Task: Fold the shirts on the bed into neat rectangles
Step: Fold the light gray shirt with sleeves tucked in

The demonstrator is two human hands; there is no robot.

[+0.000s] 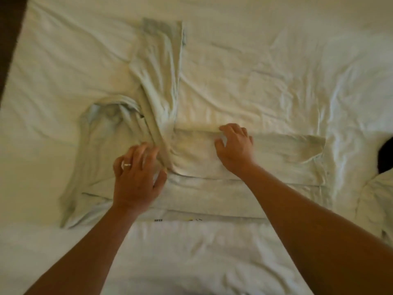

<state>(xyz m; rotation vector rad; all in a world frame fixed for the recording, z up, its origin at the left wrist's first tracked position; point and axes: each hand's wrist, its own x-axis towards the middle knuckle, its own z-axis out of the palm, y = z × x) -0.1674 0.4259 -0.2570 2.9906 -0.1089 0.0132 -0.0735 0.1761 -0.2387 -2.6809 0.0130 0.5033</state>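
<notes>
A pale long-sleeved shirt [276, 158] lies sideways across the white bed [255, 71], its body folded into a long band. One sleeve [161, 67] runs away from me toward the top of the bed. The collar end [100, 133] bunches at the left. My left hand [137, 179], wearing a ring, rests on the shirt where the sleeve meets the body, fingers spread. My right hand [234, 147] presses flat on the folded band's upper edge, fingers apart. Neither hand grips cloth. A strip of print shows along the shirt's near edge.
Another pale garment [376, 205] lies crumpled at the right edge, beside a dark object [387, 156]. The bed's dark left edge [10, 39] runs down the frame's left side. Rumpled sheet spreads on all sides.
</notes>
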